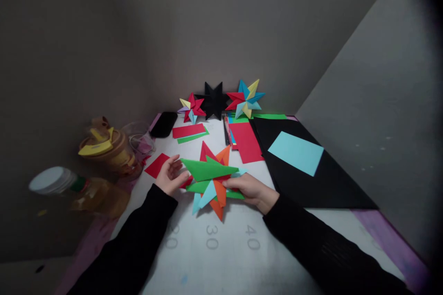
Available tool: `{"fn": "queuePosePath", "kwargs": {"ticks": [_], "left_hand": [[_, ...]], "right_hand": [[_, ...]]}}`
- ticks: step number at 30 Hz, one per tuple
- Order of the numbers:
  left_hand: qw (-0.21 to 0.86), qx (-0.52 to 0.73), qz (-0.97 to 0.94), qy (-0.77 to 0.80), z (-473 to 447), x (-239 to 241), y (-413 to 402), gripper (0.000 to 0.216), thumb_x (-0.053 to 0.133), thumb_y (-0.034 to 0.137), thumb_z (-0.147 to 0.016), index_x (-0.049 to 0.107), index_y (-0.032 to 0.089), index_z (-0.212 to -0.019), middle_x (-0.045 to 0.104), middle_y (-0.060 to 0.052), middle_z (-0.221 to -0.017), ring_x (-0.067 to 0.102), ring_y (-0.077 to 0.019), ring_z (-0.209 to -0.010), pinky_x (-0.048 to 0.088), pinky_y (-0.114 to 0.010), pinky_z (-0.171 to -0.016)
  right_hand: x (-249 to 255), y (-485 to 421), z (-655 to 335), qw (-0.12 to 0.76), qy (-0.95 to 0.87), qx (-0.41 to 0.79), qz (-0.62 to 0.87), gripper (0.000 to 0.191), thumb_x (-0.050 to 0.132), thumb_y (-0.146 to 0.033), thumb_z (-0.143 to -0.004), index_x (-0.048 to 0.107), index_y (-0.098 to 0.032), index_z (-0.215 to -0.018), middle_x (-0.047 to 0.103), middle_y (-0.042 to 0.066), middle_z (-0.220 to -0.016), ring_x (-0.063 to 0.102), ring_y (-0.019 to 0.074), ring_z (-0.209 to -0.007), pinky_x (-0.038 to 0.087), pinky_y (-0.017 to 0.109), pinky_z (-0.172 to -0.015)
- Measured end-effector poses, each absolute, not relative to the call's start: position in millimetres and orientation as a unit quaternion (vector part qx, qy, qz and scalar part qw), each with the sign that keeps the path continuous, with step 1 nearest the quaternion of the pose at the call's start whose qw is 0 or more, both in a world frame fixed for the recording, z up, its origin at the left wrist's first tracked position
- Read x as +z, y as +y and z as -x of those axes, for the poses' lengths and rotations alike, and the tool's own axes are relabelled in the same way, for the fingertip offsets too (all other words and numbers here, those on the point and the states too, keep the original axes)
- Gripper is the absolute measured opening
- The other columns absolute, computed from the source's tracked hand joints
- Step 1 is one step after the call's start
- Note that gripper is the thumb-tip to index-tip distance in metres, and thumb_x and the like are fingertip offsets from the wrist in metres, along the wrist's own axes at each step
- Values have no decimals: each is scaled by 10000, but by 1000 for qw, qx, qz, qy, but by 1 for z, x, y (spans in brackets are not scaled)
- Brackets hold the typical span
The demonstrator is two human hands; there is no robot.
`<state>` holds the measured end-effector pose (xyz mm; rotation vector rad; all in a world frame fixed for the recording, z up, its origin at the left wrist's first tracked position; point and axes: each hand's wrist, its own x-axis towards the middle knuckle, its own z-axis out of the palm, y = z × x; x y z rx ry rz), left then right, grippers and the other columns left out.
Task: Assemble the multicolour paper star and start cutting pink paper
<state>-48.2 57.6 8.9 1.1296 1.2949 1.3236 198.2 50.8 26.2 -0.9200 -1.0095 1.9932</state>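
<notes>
A folded paper star (212, 179) of green, red, orange and light blue points is held just above the white mat (214, 249). My right hand (251, 190) grips its right side, fingers closed on the paper. My left hand (170, 175) pinches the tip of the long green point at its left. Both arms wear black sleeves.
Three finished stars lean on the back wall: a small one (191, 107), a black one (213, 100) and a multicoloured one (246, 98). Red sheets (245, 142), a black sheet (311, 179) with a light blue sheet (296, 152), a phone (164, 124), and jars (104, 147) at left.
</notes>
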Motion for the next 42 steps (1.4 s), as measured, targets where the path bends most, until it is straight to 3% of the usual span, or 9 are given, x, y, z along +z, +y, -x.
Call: {"fn": "queuePosePath", "kwargs": {"ticks": [3, 7, 14, 17, 23, 28, 34, 37, 42], "left_hand": [[425, 464, -573, 525, 61, 28, 56, 909, 792, 438, -583, 367, 193, -1348, 456, -216, -1376, 370, -352, -1315, 346, -518, -992], [485, 349, -657, 459, 58, 52, 38, 952, 825, 376, -552, 372, 191, -1369, 650, -152, -1161, 565, -306, -1135, 398, -437, -954], [657, 264, -557, 434, 31, 54, 19, 347, 808, 310, -574, 705, 152, -865, 733, -35, -688, 654, -173, -573, 502, -254, -547], [659, 286, -532, 449, 28, 51, 22, 236, 815, 292, -574, 719, 131, -718, 710, -36, -592, 622, -148, -496, 479, -221, -487], [656, 443, -378, 480, 23, 46, 32, 377, 850, 322, -512, 740, 105, -800, 754, -99, -714, 699, -245, -641, 559, -327, -623], [608, 532, -298, 509, 16, 41, 35, 342, 844, 318, -513, 747, 89, -748, 748, -99, -675, 702, -263, -621, 573, -359, -646], [534, 556, -347, 534, 18, 34, 36, 401, 830, 360, -534, 749, 94, -823, 759, -108, -771, 707, -285, -723, 568, -359, -669], [504, 547, -402, 534, 18, 34, 35, 436, 813, 387, -558, 741, 85, -864, 757, -119, -799, 702, -283, -733, 562, -356, -663], [467, 537, -438, 549, 16, 37, 32, 398, 783, 388, -591, 728, 89, -849, 755, -111, -780, 697, -263, -711, 556, -332, -648]], "right_hand": [[32, 52, -208, 276, -436, 772, 371, 295, 731, -156, -571, 710, -153, -865, 717, 50, -856, 652, 216, -823, 480, 407, -836], [44, 48, -214, 190, -510, 768, 336, 279, 733, -177, -606, 714, -159, -884, 705, 39, -860, 628, 176, -808, 483, 333, -786], [52, 43, -219, 63, -584, 752, 300, 182, 724, -316, -715, 699, -146, -773, 645, -10, -696, 543, 101, -616, 444, 235, -608], [46, 48, -226, 111, -523, 792, 296, 378, 710, -509, -708, 675, -134, -745, 648, 9, -679, 570, 125, -624, 457, 250, -614], [38, 58, -221, 272, -323, 887, 186, 891, 253, -877, -694, 634, -141, -1020, 683, 119, -897, 633, 239, -834, 466, 390, -800], [39, 50, -200, 363, -328, 865, 109, 1009, 339, -931, -572, 561, -164, -1190, 600, 156, -1170, 529, 311, -1113, 357, 460, -977], [35, 48, -195, 378, -353, 847, 122, 639, 710, -514, -659, 571, -173, -1180, 617, 134, -1171, 543, 285, -1128, 381, 432, -983], [33, 50, -196, 376, -339, 852, 132, 484, 698, -283, -665, 615, -157, -1126, 674, 113, -1070, 625, 248, -980, 442, 401, -918], [25, 49, -192, 384, -311, 851, 178, 433, 716, -218, -649, 647, -141, -1069, 712, 90, -958, 670, 210, -847, 480, 362, -862]]}}
